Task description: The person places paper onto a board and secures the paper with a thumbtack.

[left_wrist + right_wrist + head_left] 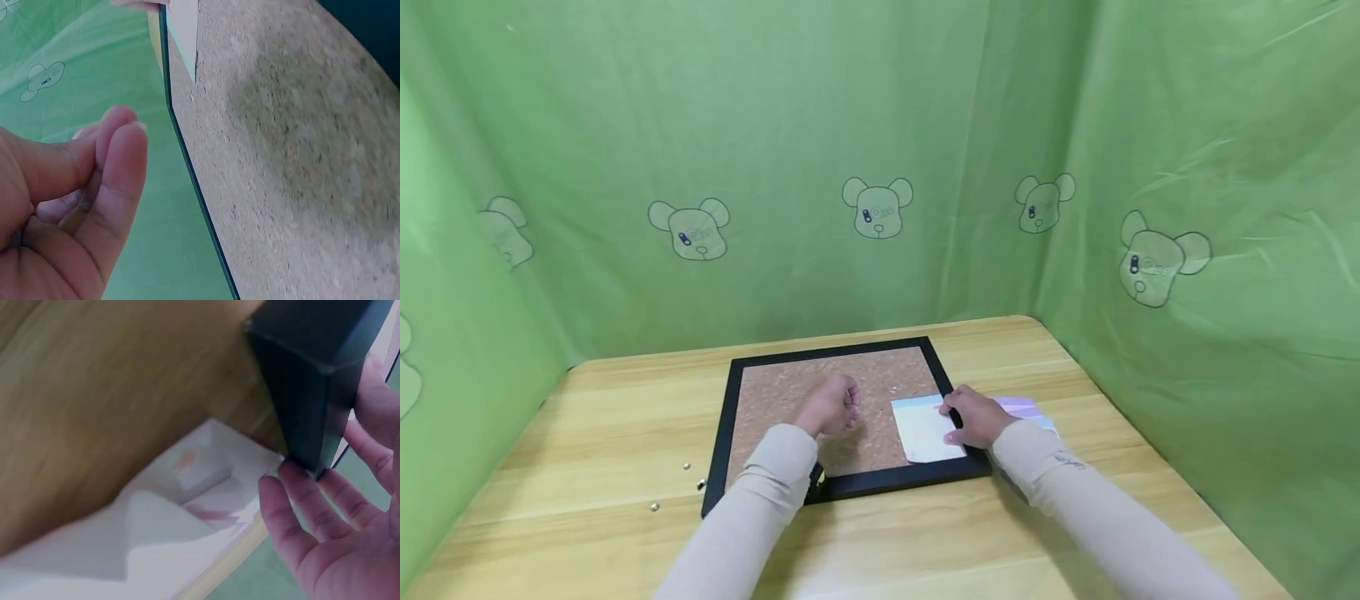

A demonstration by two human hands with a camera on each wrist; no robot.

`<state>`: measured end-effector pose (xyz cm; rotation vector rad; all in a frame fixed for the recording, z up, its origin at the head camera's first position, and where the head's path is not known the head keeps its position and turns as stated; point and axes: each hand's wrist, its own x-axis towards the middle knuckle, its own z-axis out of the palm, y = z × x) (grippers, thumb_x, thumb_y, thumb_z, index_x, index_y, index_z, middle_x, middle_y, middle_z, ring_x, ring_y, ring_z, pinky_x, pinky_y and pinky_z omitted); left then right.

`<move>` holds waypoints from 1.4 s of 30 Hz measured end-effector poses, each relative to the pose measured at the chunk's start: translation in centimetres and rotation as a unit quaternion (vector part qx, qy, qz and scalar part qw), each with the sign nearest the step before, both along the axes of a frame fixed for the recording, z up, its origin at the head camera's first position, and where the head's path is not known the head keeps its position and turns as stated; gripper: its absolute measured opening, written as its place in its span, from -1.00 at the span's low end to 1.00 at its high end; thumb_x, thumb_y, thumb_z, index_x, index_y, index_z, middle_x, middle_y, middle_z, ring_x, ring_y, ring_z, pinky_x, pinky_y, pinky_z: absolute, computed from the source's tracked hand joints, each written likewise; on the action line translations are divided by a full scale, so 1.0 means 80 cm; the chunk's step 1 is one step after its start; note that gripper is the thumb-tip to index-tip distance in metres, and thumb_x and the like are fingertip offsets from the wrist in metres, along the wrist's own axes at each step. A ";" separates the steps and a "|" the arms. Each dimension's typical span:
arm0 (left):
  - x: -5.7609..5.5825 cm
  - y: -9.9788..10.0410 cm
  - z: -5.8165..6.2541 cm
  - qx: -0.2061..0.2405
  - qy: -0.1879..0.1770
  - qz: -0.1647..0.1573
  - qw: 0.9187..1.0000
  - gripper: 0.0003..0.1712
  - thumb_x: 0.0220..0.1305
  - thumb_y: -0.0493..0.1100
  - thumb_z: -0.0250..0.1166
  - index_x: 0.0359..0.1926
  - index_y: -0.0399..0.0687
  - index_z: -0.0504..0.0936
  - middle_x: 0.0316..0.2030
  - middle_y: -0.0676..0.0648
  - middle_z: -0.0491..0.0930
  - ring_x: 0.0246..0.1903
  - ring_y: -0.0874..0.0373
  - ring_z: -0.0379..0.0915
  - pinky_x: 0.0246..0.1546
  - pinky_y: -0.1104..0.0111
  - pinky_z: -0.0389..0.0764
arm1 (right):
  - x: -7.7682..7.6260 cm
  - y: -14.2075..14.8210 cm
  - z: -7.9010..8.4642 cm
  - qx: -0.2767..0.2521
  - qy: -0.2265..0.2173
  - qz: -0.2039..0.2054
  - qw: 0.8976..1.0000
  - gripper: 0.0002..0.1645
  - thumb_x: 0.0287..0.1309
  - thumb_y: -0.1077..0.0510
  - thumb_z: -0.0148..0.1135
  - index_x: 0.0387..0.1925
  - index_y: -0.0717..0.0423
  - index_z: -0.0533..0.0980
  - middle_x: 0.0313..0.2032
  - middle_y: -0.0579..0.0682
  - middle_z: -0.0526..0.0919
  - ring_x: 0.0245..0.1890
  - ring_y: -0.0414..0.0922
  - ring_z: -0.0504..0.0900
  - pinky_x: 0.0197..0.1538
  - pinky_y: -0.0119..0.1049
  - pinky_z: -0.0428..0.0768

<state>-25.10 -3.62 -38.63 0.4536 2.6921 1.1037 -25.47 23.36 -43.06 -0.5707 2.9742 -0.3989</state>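
A cork board [790,375] with a black frame [300,369] lies on the table. Over its middle is my left hand [831,406], its fingers curled and the fingertips drawn to the thumb [69,159]; no held thing shows between them. A white sheet of paper [925,432] with a light blue top strip lies at the right side of the cork. My right hand [976,417] reaches across the frame's right edge, thumb and a finger resting on that sheet. In the right wrist view, its other fingers [319,512] extend beside the frame's outer side, close to another, creased paper [206,469].
Several small silver round pieces, such as this one [655,506], lie left of the board. Purple and white papers [1022,408] lie on the table [625,400] right of the frame. Green curtains [775,275] with bear-head outlines enclose the back and sides.
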 end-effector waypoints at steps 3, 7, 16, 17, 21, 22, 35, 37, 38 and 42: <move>-0.001 0.003 -0.001 -0.006 0.011 -0.004 1.000 -0.73 0.02 -0.67 0.10 -0.47 -0.25 0.48 -0.58 -0.09 0.54 -0.59 0.16 0.48 -0.62 0.44 0.51 | 0.000 -0.001 0.000 0.004 -0.004 -0.007 1.000 -0.51 0.00 0.09 0.50 -0.03 0.17 0.59 -0.01 0.13 0.49 0.06 0.08 0.51 0.20 -0.02 0.45; -0.002 0.006 -0.001 -0.025 0.034 -0.009 0.999 -0.75 0.07 -0.62 0.14 -0.49 -0.23 0.50 -0.58 -0.07 0.56 -0.57 0.17 0.46 -0.58 0.43 0.48 | 0.000 -0.002 0.002 0.006 0.001 0.000 1.000 -0.52 -0.03 0.09 0.51 -0.06 0.16 0.59 -0.05 0.12 0.50 0.01 0.09 0.53 0.17 -0.01 0.48; -0.013 0.021 -0.001 -0.044 0.045 -0.004 0.998 -0.80 0.16 -0.49 0.21 -0.47 -0.14 0.53 -0.51 -0.04 0.53 -0.50 0.13 0.42 -0.54 0.37 0.48 | 0.002 -0.002 0.006 0.009 0.002 -0.001 1.000 -0.53 -0.03 0.10 0.52 -0.06 0.15 0.59 -0.09 0.10 0.50 -0.03 0.07 0.54 0.15 -0.01 0.49; -0.014 0.022 -0.003 -0.040 0.045 -0.001 0.998 -0.80 0.14 -0.49 0.21 -0.48 -0.14 0.53 -0.50 -0.05 0.53 -0.50 0.12 0.42 -0.53 0.37 0.49 | 0.002 -0.003 0.006 0.009 0.001 -0.002 1.000 -0.52 -0.03 0.10 0.52 -0.06 0.15 0.59 -0.09 0.10 0.49 -0.03 0.06 0.54 0.15 -0.01 0.49; -0.019 0.028 -0.007 -0.030 0.049 0.006 0.998 -0.80 0.08 -0.51 0.20 -0.48 -0.15 0.53 -0.49 -0.07 0.53 -0.48 0.12 0.41 -0.50 0.37 0.49 | 0.002 -0.004 0.005 0.010 0.002 -0.003 1.000 -0.51 -0.04 0.10 0.53 -0.05 0.15 0.58 -0.11 0.08 0.49 -0.05 0.05 0.54 0.15 -0.03 0.49; -0.020 0.029 -0.008 -0.027 0.046 0.005 0.999 -0.81 0.09 -0.51 0.19 -0.48 -0.15 0.53 -0.49 -0.07 0.52 -0.49 0.12 0.40 -0.50 0.37 0.48 | 0.002 -0.003 0.004 0.011 0.003 -0.001 1.000 -0.51 -0.05 0.10 0.53 -0.05 0.16 0.58 -0.12 0.08 0.49 -0.06 0.05 0.54 0.14 -0.03 0.50; -0.023 0.050 -0.010 0.007 0.017 -0.004 1.000 -0.89 0.18 -0.47 0.20 -0.36 -0.23 0.55 -0.49 -0.05 0.54 -0.49 0.13 0.46 -0.52 0.39 0.52 | 0.000 -0.001 -0.001 0.009 0.003 0.002 1.000 -0.54 -0.05 0.09 0.53 -0.10 0.17 0.60 -0.12 0.08 0.50 -0.04 0.05 0.55 0.12 -0.06 0.52; -0.023 0.053 -0.010 0.003 0.014 -0.007 1.000 -0.91 0.22 -0.44 0.20 -0.36 -0.22 0.54 -0.50 -0.04 0.54 -0.51 0.14 0.45 -0.55 0.40 0.50 | -0.001 -0.001 -0.002 0.011 0.001 -0.003 1.000 -0.56 -0.05 0.09 0.53 -0.13 0.15 0.60 -0.13 0.05 0.49 -0.06 0.03 0.55 0.10 -0.07 0.52; -0.024 0.055 -0.009 0.002 0.015 -0.009 1.000 -0.92 0.24 -0.43 0.20 -0.37 -0.21 0.54 -0.51 -0.04 0.54 -0.52 0.15 0.45 -0.56 0.40 0.49 | -0.001 -0.001 -0.002 0.012 0.001 -0.005 1.000 -0.57 -0.05 0.09 0.53 -0.14 0.14 0.60 -0.14 0.04 0.49 -0.07 0.03 0.55 0.10 -0.07 0.53; -0.026 0.061 -0.008 -0.018 0.021 -0.013 1.000 -0.87 0.29 -0.38 0.19 -0.41 -0.18 0.55 -0.55 -0.01 0.55 -0.56 0.17 0.42 -0.58 0.42 0.44 | -0.002 -0.001 -0.001 0.017 -0.002 -0.010 1.000 -0.60 -0.05 0.10 0.53 -0.17 0.13 0.60 -0.16 0.04 0.49 -0.08 0.01 0.55 0.09 -0.07 0.53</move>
